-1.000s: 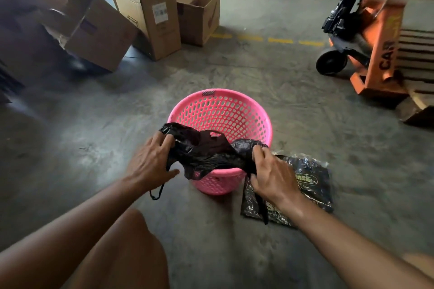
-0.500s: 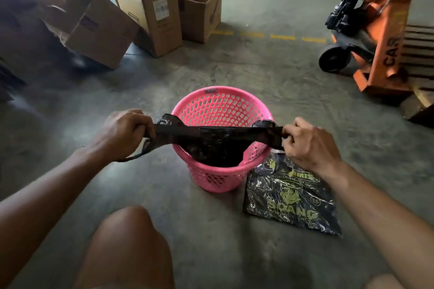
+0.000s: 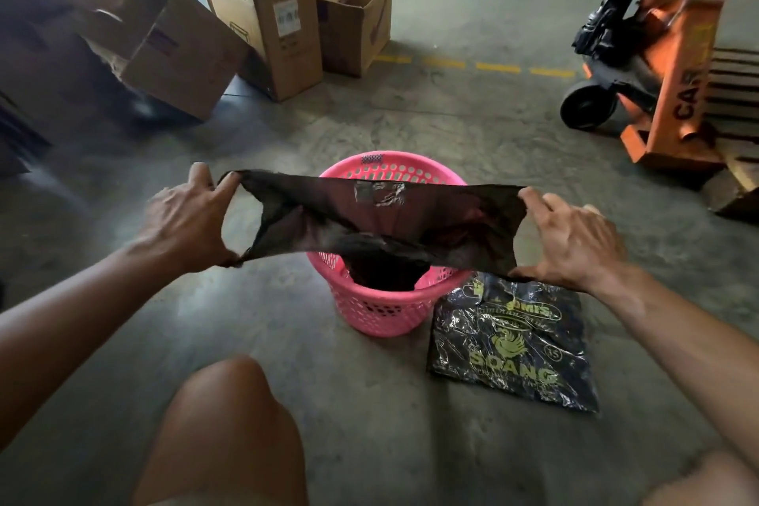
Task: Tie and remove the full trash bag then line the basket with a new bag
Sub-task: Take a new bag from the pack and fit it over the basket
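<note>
A pink perforated basket [image 3: 371, 310] stands on the concrete floor in front of me. A thin black plastic bag [image 3: 369, 218] is stretched wide open above its rim, with the bag's bottom hanging down into the basket. My left hand [image 3: 185, 218] holds the bag's left handle loop, thumb and fingers spread inside it. My right hand [image 3: 571, 238] holds the right edge the same way. The basket's inside is mostly hidden by the bag.
A flat black packet of bags with yellow print [image 3: 513, 345] lies on the floor right of the basket. Cardboard boxes [image 3: 263, 8] stand at the back left. An orange pallet jack [image 3: 657, 74] is at the right. My bare knee [image 3: 230, 423] is below.
My hands have moved apart and upward, and the bag's mouth has gone from a crumpled bunch, then a narrow taut strip, to a wide opening over the basket.
</note>
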Motion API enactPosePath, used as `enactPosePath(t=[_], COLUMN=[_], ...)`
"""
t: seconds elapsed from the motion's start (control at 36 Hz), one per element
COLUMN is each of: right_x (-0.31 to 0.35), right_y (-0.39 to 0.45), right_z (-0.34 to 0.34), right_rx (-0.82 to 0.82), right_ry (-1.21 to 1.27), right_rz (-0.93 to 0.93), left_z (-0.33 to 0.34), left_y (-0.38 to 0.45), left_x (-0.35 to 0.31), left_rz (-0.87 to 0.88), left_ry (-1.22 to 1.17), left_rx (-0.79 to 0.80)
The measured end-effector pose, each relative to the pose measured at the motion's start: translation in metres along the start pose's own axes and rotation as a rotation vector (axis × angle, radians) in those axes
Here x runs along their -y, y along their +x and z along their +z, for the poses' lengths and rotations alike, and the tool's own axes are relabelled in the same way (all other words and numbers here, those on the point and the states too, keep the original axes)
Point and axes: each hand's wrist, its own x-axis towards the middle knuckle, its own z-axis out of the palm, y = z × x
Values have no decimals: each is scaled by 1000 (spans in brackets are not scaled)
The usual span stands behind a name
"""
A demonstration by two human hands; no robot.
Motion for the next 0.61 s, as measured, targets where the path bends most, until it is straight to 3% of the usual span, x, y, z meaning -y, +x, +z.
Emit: enactPosePath(t=[0.25,0.44,0.61], right_x=[-9,-7,-5], right_y=[-26,-25,0], right_z=[32,69,98], right_rx=[85,142,181], right_ry=[-6,-1,148], right_rz=[-47,5,133], left_z=[32,69,99], left_y=[-27,-20,10], left_x=[18,5,-14], left_rz=[70,42,26], left_ry=[-8,-84,-129], left_rx=[225,235,202])
